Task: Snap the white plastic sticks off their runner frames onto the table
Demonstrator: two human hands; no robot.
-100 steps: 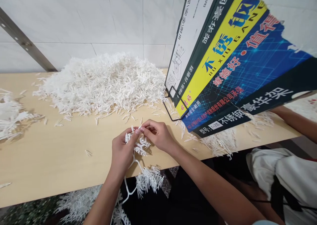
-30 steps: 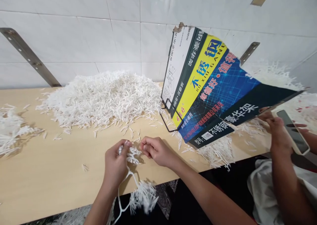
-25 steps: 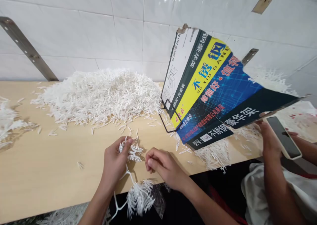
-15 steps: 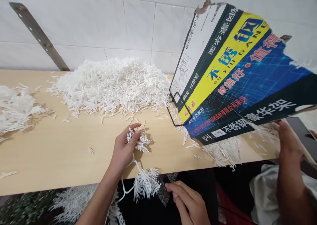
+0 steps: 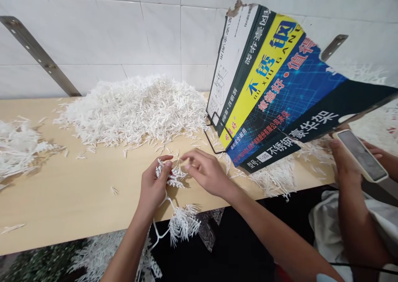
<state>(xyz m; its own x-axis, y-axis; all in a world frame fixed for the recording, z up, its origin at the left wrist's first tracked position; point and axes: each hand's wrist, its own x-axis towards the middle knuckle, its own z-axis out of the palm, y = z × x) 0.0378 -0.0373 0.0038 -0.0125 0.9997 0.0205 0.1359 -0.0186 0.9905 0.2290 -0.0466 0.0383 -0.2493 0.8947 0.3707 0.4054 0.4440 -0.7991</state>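
Observation:
My left hand (image 5: 157, 182) is closed around a white plastic plant spray (image 5: 175, 181), just above the table's front part. Its pale branching stem hangs below the hand and ends in a feathery white tuft (image 5: 185, 224) past the table edge. Close against the held spray, on its right, is my right hand (image 5: 205, 170), its thumb and fingers curled together at the tips. What lies between those fingertips is too small to make out. Behind both hands a large heap of loose white plastic sprigs (image 5: 139, 108) rests on the table.
A printed cardboard panel (image 5: 264, 91) leans on the right in a black wire stand (image 5: 214, 145). Another white pile (image 5: 18, 149) is at the left. At the right, another person's hands hold a phone (image 5: 362, 155). Green foliage (image 5: 40, 261) and white foliage (image 5: 99, 253) are below the table (image 5: 77, 207).
My right hand has risen from below the table edge to the spray in my left hand. The phone has come further into view. The view has shifted slightly.

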